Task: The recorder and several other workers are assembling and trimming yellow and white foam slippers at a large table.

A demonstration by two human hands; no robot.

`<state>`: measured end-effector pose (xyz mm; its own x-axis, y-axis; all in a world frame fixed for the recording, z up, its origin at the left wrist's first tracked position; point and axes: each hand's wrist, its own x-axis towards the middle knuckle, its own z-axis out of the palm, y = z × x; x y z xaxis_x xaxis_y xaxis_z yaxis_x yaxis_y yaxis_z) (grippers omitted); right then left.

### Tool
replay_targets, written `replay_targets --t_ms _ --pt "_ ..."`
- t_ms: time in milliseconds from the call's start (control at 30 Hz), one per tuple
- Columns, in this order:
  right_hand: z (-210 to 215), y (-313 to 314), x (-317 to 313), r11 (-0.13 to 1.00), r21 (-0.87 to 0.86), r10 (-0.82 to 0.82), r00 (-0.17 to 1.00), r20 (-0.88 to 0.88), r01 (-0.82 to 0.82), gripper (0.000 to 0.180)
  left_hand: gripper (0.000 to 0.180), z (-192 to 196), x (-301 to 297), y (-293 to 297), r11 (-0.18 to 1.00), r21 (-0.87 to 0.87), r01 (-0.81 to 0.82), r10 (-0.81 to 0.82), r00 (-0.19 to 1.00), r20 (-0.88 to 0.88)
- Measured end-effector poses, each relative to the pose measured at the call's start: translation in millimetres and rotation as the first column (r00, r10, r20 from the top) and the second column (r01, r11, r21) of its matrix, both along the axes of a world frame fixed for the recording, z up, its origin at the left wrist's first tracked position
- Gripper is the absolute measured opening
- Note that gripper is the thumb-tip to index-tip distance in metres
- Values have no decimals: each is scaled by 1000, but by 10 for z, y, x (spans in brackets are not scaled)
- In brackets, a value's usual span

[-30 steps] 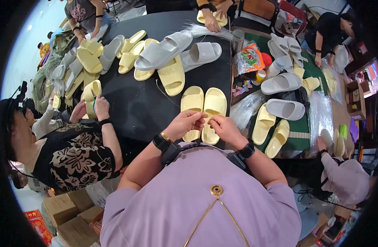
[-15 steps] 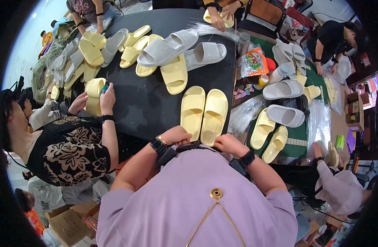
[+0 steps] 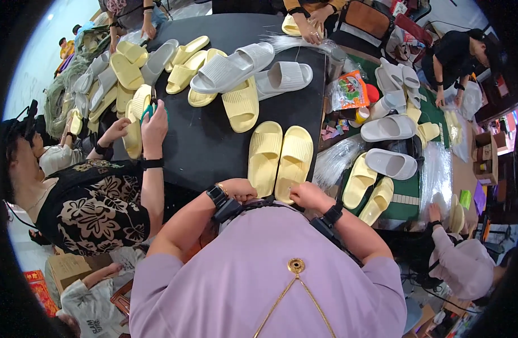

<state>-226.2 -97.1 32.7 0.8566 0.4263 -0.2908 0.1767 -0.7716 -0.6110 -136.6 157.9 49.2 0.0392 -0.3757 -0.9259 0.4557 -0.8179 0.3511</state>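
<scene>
Two pale yellow slide slippers lie side by side on the black table in front of me, toes pointing away: a left slipper (image 3: 264,147) and a right slipper (image 3: 298,151). My left hand (image 3: 240,190) is closed beside the heel of the left one. At the heel of the right one, my right hand (image 3: 310,195) has its fingers pinched together. Whatever either hand may hold is too small or too hidden to make out. Both hands are close to my body at the table's near edge.
Grey slippers (image 3: 232,67) and yellow slippers are piled farther back on the black table (image 3: 197,141). At left, a co-worker holds a yellow slipper (image 3: 134,125) and green-handled scissors (image 3: 152,110). Clear plastic strands (image 3: 339,163) lie right, near more slippers on a green mat (image 3: 403,188).
My hands stay at the slipper heels, the right shifting slightly left. The co-worker at left has turned the yellow slipper and raised the scissors. A far co-worker's hands have moved slightly right.
</scene>
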Motion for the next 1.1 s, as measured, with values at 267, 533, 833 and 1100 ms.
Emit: replay_targets --t_ms 267,533,833,1100 --pt "-116 -8 47 996 -77 -30 998 51 34 25 31 -203 60 -116 999 -4 -47 47 993 106" --pt "-134 87 313 920 107 -391 892 228 376 22 27 -460 283 -265 788 -312 -531 609 749 262" --pt "75 6 162 901 269 -407 878 251 341 29 35 -121 289 -258 951 -212 -225 303 542 784" --pt "71 -202 439 753 403 -640 722 265 520 15 26 -44 686 -591 970 146 -196 -143 30 989"
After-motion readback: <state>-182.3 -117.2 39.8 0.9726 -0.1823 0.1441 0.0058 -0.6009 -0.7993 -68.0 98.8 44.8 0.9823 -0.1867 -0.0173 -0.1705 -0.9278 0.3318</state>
